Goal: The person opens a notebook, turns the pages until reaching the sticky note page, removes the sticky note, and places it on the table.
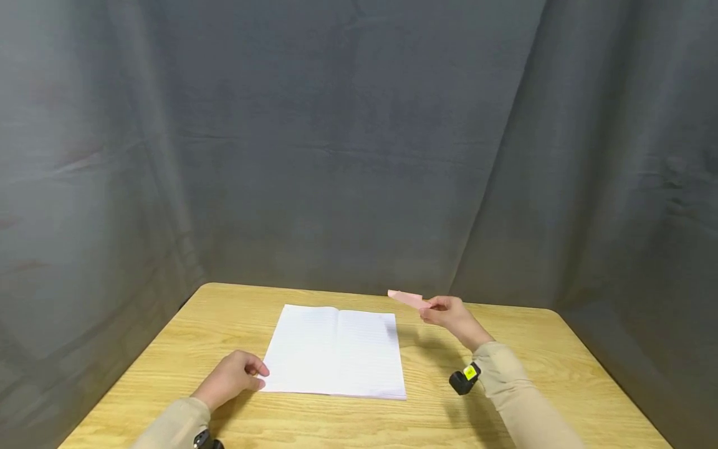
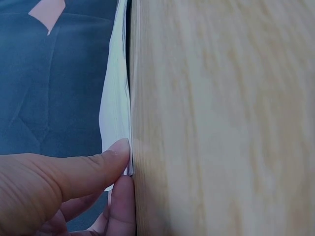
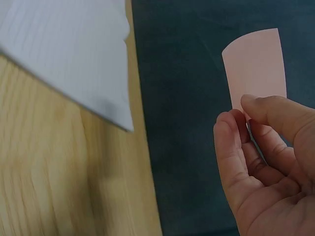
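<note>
An open notebook [image 1: 314, 352] with white lined pages lies flat on the wooden table. At its near left corner is my left hand [image 1: 232, 377], thumb and forefinger holding the corner; the left wrist view shows the thumb [image 2: 93, 172] over the stacked page edges [image 2: 117, 98]. My right hand [image 1: 451, 317] is raised above the table, to the right of the notebook. Between thumb and fingers it pinches one end of a small pink sticky note [image 3: 256, 64], which curves slightly and points away from the hand. The note touches nothing else.
The wooden table [image 1: 533, 355] has rounded far corners. Dark grey curtains [image 1: 336, 156] hang behind it and along both sides. A dark wrist device with a yellow label [image 1: 470, 372] sits on the right sleeve.
</note>
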### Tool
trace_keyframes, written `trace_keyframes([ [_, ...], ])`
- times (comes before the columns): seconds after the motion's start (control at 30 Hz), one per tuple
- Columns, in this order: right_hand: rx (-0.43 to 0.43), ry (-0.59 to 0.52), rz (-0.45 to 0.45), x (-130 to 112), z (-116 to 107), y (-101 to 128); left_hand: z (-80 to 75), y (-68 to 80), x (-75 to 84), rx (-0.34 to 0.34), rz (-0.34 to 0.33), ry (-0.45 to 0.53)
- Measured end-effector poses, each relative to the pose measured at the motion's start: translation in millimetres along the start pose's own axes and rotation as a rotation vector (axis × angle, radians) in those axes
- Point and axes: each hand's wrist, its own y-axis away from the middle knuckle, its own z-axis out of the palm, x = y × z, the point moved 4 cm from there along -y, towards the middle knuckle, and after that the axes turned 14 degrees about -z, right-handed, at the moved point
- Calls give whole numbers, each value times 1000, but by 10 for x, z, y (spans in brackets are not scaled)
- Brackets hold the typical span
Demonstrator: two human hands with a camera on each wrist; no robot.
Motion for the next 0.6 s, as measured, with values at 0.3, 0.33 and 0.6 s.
trace_keyframes([
  [0.3,11,37,59,127,-243,205,-12,1,-22,10,4,13],
  [0.33,3,46,68,171,-244,235,-12,2,-23,12,5,15],
  [0.6,-74,43,81,435,-144,395,-16,10,-27,18,15,16],
])
